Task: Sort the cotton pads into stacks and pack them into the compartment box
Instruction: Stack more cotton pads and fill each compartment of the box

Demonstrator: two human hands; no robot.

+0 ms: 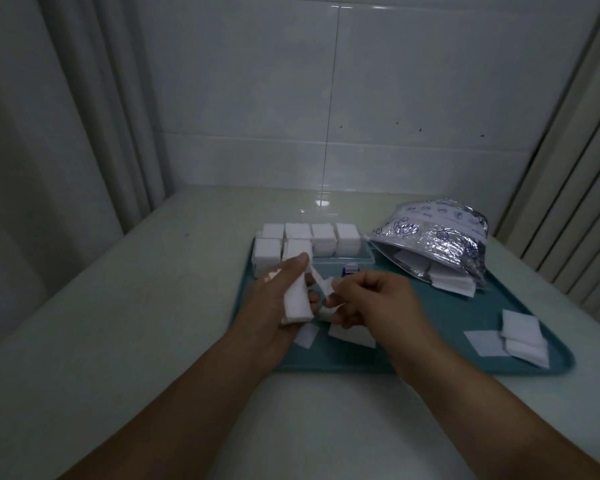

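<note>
Holding a small stack of white square cotton pads (297,301) in the curled left hand (284,299), the person is midway through building a stack above the near-left part of the teal plastic tray (465,306). The right hand (371,299) pinches a single thin pad (321,284) between thumb and fingertips, its free end reaching toward the left thumb; whether it is being added or peeled away I cannot tell.

I judge this to be the stacking step. The clear compartment box (361,259) at the far left of the tray already has six cells filled with pads, and its near-right cells look open. Next, the loose pad needs squaring onto the stack, and then the stack wants lowering straight down between the cell walls so no corner catches.

Loose pads (352,336) lie on the tray under the hands, more (520,336) sit near the right rim, and others spill from the crinkled silver printed bag (437,237) at the far right. The tray's raised lip and the bag crowd the right; the pale countertop (136,306) to the left leaves room.
</note>
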